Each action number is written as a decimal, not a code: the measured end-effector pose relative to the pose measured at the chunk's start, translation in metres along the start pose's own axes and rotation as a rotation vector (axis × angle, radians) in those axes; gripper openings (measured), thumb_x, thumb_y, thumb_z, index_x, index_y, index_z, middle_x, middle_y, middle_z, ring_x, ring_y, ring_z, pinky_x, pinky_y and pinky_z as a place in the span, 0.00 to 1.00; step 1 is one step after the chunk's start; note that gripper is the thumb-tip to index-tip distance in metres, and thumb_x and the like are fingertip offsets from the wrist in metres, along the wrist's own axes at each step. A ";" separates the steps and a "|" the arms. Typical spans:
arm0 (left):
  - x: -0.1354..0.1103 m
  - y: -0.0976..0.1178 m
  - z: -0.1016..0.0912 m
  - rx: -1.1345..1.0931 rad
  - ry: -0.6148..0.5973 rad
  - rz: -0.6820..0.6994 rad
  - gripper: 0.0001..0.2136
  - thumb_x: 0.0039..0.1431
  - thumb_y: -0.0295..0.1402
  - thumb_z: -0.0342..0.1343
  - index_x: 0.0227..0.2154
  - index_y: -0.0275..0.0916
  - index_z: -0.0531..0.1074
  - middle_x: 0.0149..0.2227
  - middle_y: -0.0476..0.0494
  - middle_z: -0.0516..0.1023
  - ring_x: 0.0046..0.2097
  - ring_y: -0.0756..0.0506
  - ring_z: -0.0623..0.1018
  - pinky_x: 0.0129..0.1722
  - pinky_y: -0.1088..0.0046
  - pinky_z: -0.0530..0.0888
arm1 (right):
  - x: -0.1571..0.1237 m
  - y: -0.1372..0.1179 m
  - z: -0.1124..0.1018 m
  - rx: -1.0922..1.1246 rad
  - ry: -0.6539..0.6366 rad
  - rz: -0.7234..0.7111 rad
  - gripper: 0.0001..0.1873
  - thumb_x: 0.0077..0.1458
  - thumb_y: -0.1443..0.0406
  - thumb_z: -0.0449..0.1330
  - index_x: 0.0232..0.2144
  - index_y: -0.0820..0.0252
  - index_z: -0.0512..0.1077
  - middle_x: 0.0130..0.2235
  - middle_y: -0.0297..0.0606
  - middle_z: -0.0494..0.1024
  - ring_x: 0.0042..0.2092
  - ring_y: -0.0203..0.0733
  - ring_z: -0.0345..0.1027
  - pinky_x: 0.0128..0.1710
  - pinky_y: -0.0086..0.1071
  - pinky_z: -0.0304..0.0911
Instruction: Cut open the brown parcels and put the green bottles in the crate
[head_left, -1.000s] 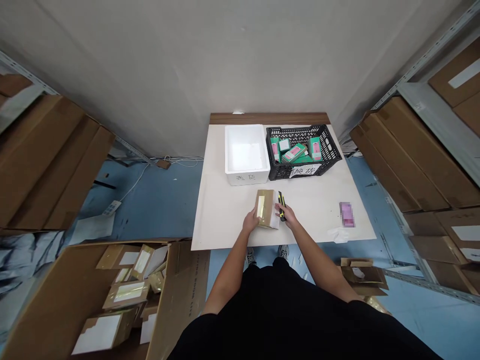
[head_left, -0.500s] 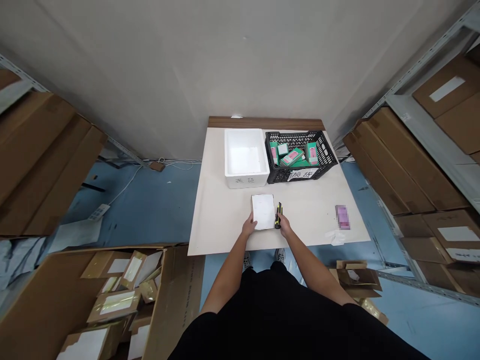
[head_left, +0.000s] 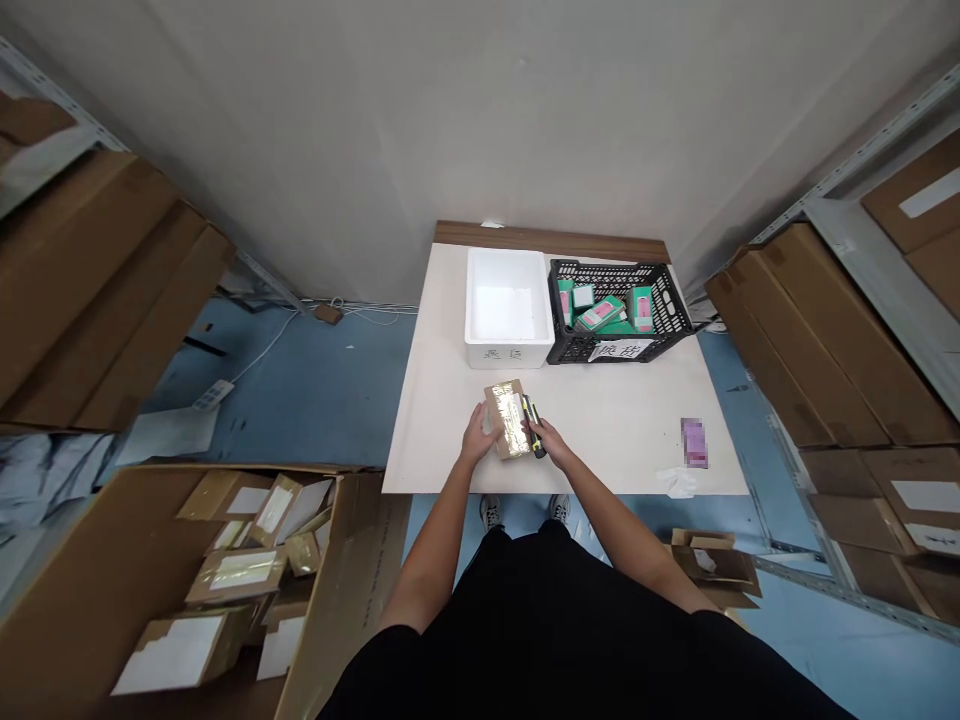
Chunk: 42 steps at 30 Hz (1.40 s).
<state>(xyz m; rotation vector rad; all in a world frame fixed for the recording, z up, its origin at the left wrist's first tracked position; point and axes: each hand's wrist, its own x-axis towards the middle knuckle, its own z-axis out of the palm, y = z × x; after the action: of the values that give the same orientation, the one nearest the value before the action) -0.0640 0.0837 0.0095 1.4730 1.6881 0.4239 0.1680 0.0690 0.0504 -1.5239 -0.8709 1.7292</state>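
A small cardboard box (head_left: 507, 418) with shiny tape across its top sits slightly turned on the white table (head_left: 435, 440), close to its front edge. My left hand (head_left: 478, 438) grips the box at its left side, thumb toward the top face. In my right hand (head_left: 551, 442) is a black and yellow utility knife (head_left: 533, 424), held against the right side of the box. Whether its blade is out cannot be made out. Behind the box stand a white foam box (head_left: 510, 355) and a black plastic crate (head_left: 600, 350) holding several green and pink boxes (head_left: 600, 314).
A purple pack (head_left: 694, 443), blurred, and a crumpled white scrap (head_left: 677, 482) lie at the table's right. On the floor at left, a large carton (head_left: 330, 560) holds several taped parcels. Shelves with brown cartons (head_left: 795, 330) flank both sides.
The small box has been turned over: its white face was up before, and now its taped brown face shows. Both hands have shifted with it, the knife staying in my right hand.
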 end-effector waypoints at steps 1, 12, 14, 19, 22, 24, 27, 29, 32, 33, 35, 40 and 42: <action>0.003 0.003 -0.010 0.079 -0.070 0.101 0.51 0.61 0.47 0.67 0.79 0.48 0.43 0.80 0.41 0.45 0.78 0.37 0.55 0.73 0.60 0.64 | 0.001 0.000 0.003 -0.014 0.004 0.002 0.20 0.60 0.48 0.64 0.46 0.53 0.76 0.49 0.41 0.84 0.52 0.48 0.80 0.45 0.36 0.76; 0.014 0.059 0.022 0.505 -0.186 0.108 0.61 0.51 0.55 0.73 0.79 0.38 0.43 0.80 0.29 0.38 0.80 0.26 0.40 0.74 0.50 0.57 | 0.023 -0.025 -0.021 -0.503 0.141 -0.172 0.22 0.63 0.53 0.61 0.58 0.48 0.71 0.38 0.33 0.83 0.35 0.45 0.76 0.36 0.34 0.72; 0.012 0.071 0.040 0.490 -0.170 0.031 0.62 0.52 0.55 0.72 0.79 0.34 0.41 0.80 0.24 0.37 0.79 0.26 0.41 0.73 0.51 0.60 | 0.033 -0.037 -0.021 -0.648 0.143 -0.254 0.26 0.62 0.58 0.62 0.63 0.45 0.70 0.42 0.35 0.84 0.41 0.49 0.77 0.43 0.37 0.71; 0.011 0.081 0.051 0.511 -0.185 -0.033 0.61 0.54 0.56 0.70 0.79 0.37 0.41 0.80 0.27 0.36 0.79 0.25 0.41 0.72 0.49 0.62 | 0.054 -0.058 -0.010 -0.809 0.062 -0.284 0.28 0.62 0.62 0.65 0.64 0.45 0.73 0.46 0.38 0.85 0.47 0.55 0.78 0.48 0.40 0.69; 0.010 0.082 0.048 0.529 -0.197 -0.051 0.61 0.54 0.57 0.70 0.79 0.38 0.40 0.81 0.30 0.36 0.79 0.25 0.41 0.72 0.50 0.63 | 0.056 -0.063 -0.004 -0.904 0.028 -0.259 0.30 0.64 0.61 0.63 0.67 0.46 0.70 0.51 0.38 0.85 0.51 0.56 0.78 0.51 0.40 0.69; 0.008 0.084 0.047 0.553 -0.199 -0.064 0.61 0.54 0.58 0.69 0.79 0.40 0.38 0.81 0.33 0.36 0.80 0.27 0.42 0.72 0.52 0.64 | 0.053 -0.065 -0.001 -1.028 0.001 -0.233 0.31 0.68 0.61 0.59 0.71 0.47 0.65 0.57 0.38 0.83 0.54 0.55 0.77 0.53 0.40 0.69; 0.007 0.087 0.047 0.581 -0.199 -0.078 0.61 0.55 0.59 0.68 0.80 0.41 0.37 0.81 0.34 0.35 0.80 0.28 0.42 0.71 0.54 0.66 | 0.047 -0.068 0.002 -1.181 -0.032 -0.211 0.33 0.72 0.63 0.52 0.76 0.48 0.57 0.64 0.39 0.78 0.57 0.52 0.76 0.55 0.38 0.68; 0.006 0.088 0.047 0.584 -0.200 -0.076 0.61 0.55 0.60 0.67 0.80 0.42 0.37 0.81 0.35 0.36 0.80 0.28 0.42 0.71 0.53 0.66 | 0.044 -0.071 0.004 -1.229 -0.039 -0.203 0.33 0.73 0.63 0.50 0.76 0.48 0.55 0.66 0.39 0.76 0.58 0.51 0.75 0.55 0.37 0.67; 0.006 0.089 0.047 0.576 -0.199 -0.074 0.60 0.56 0.61 0.66 0.80 0.43 0.37 0.81 0.36 0.36 0.80 0.28 0.43 0.70 0.53 0.67 | 0.042 -0.076 0.007 -1.290 -0.052 -0.182 0.32 0.74 0.62 0.50 0.76 0.46 0.55 0.64 0.39 0.77 0.56 0.51 0.76 0.54 0.37 0.68; 0.006 0.089 0.046 0.574 -0.200 -0.076 0.59 0.56 0.61 0.66 0.80 0.44 0.38 0.81 0.37 0.36 0.80 0.28 0.43 0.70 0.53 0.67 | 0.042 -0.078 0.007 -1.310 -0.058 -0.170 0.31 0.74 0.61 0.50 0.76 0.45 0.55 0.63 0.40 0.78 0.56 0.51 0.76 0.53 0.37 0.68; 0.006 0.090 0.045 0.571 -0.200 -0.082 0.59 0.56 0.60 0.66 0.80 0.45 0.38 0.81 0.38 0.36 0.79 0.27 0.43 0.69 0.52 0.68 | 0.041 -0.082 0.008 -1.348 -0.071 -0.138 0.31 0.74 0.61 0.50 0.76 0.46 0.56 0.60 0.41 0.81 0.55 0.52 0.77 0.52 0.37 0.68; 0.006 0.093 0.043 0.575 -0.214 -0.108 0.59 0.55 0.59 0.67 0.79 0.47 0.39 0.81 0.39 0.34 0.79 0.27 0.44 0.69 0.50 0.68 | 0.036 -0.088 0.009 -1.410 -0.083 -0.072 0.32 0.73 0.62 0.50 0.76 0.45 0.56 0.57 0.43 0.82 0.53 0.53 0.78 0.49 0.38 0.67; 0.007 0.093 0.042 0.575 -0.223 -0.116 0.59 0.55 0.59 0.67 0.79 0.48 0.39 0.81 0.39 0.32 0.79 0.27 0.44 0.69 0.50 0.68 | 0.034 -0.090 0.010 -1.442 -0.076 -0.045 0.33 0.72 0.62 0.52 0.76 0.45 0.56 0.57 0.44 0.82 0.53 0.54 0.78 0.49 0.38 0.68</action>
<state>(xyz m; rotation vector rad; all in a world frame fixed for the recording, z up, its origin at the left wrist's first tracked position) 0.0284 0.1028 0.0485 1.7304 1.7801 -0.3109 0.1592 0.1468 0.1072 -2.1574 -2.4441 0.9985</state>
